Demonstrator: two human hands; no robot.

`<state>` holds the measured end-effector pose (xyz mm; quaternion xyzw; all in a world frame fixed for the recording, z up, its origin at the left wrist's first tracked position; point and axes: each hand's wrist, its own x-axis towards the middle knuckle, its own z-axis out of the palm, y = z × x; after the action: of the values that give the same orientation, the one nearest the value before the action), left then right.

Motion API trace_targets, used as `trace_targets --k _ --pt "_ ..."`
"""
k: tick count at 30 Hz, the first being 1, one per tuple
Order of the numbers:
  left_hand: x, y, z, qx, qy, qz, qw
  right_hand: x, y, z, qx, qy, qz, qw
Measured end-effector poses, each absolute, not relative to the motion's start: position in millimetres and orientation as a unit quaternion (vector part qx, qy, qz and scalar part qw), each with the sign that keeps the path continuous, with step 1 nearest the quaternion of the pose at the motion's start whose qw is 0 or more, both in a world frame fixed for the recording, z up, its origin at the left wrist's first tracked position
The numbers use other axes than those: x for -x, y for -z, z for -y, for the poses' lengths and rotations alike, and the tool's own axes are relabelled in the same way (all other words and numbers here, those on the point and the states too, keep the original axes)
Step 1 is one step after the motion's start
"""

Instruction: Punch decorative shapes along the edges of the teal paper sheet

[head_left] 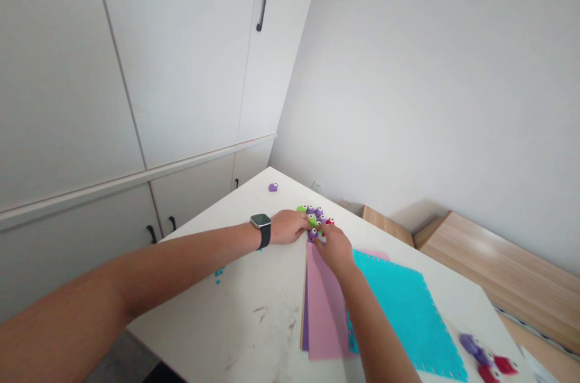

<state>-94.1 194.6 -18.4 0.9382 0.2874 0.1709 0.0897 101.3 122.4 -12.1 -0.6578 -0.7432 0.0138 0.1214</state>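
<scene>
Small craft punches in purple, green and red, each with a white, dark-centred button like an eye, are bunched together near the table's far end. My left hand [290, 227], with a dark-strapped watch on its wrist, presses its bent fingers against a green punch [312, 222] on the left side of the bunch. From the right, my right hand [336, 246] curls its fingers and thumb about a purple punch [312, 234] at the near edge. The fingers partly cover several punches, so their exact contact is hard to make out.
Pink sheets [324, 316] lie below the bunch, beside a blue sheet [399, 304] with punched edges. Another purple punch [273, 187] sits at the far corner; red punches [489, 373] lie lower right. Blue paper bits [219, 274] dot the white table [254, 334]. Cabinets [190, 69] border the left.
</scene>
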Motion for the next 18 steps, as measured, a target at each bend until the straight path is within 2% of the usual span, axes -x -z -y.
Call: trace_targets --k 13,18 --pt "149 2 -175 -0.955 -0.115 -0.256 0.097 -100 14 -127 0.67 -0.019 0.733 0.115" --pt "200 -11 -160 -0.928 -0.119 -0.336 0.104 -90 17 -138 0.68 -0.022 0.723 0.125"
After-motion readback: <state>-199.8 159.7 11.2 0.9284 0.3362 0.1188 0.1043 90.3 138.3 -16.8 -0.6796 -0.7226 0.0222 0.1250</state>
